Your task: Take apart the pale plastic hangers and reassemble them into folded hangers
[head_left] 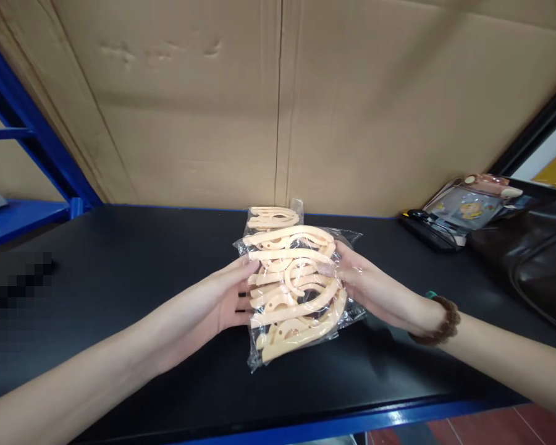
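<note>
A clear plastic bag of cream-coloured curved plastic parts [296,290] is held up over the black tabletop, gripped from both sides. My left hand [229,293] presses on its left side, thumb on the front and fingers partly behind it. My right hand [361,278] grips the right side, with the thumb over the film and the other fingers hidden behind. Just beyond it, a second bag of similar cream parts [273,216] lies on the table, partly covered by the held one.
The black tabletop [120,266] has a blue front edge. Cardboard [189,123] stands behind it. A blue metal frame [50,148] is at left. At right are a black object with a cable [430,232], a plastic-wrapped packet [467,207] and a dark leather bag [528,247].
</note>
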`<action>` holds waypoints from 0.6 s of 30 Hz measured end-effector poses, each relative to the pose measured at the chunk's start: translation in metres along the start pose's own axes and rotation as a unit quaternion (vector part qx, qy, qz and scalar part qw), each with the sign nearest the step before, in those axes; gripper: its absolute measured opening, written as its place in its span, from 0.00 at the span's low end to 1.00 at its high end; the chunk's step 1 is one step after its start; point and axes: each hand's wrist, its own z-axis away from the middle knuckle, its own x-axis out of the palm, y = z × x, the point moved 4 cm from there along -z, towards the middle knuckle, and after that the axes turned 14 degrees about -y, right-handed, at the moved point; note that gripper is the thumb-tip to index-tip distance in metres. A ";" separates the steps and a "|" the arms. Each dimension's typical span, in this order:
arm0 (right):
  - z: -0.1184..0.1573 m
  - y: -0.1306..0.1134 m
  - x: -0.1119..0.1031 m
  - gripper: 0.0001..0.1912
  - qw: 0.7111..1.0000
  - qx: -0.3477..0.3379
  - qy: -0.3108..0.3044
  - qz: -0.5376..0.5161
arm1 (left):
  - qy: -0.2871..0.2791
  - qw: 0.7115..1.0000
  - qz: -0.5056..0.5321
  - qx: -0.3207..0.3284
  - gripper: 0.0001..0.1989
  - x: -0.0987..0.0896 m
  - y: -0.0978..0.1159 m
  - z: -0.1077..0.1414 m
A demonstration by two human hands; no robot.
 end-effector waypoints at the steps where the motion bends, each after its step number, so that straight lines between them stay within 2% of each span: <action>1: -0.001 0.000 0.000 0.28 1.000 -0.004 0.002 0.000 | 0.002 1.000 -0.006 -0.006 0.26 0.000 0.000 0.001; 8: -0.005 0.001 0.002 0.25 0.998 -0.056 -0.016 -0.003 | 0.037 0.999 -0.032 -0.005 0.24 -0.013 0.003 0.012; 12: -0.001 0.009 0.000 0.25 0.999 -0.035 0.014 -0.027 | 0.097 0.993 -0.046 -0.040 0.24 -0.029 0.002 0.024; 15: 0.004 0.017 -0.009 0.24 0.999 -0.001 0.040 -0.025 | 0.128 0.987 -0.084 -0.049 0.22 -0.049 0.010 0.039; 18: 0.011 0.023 -0.022 0.22 0.996 0.027 0.084 -0.002 | 0.194 0.970 -0.144 0.004 0.17 -0.082 0.033 0.062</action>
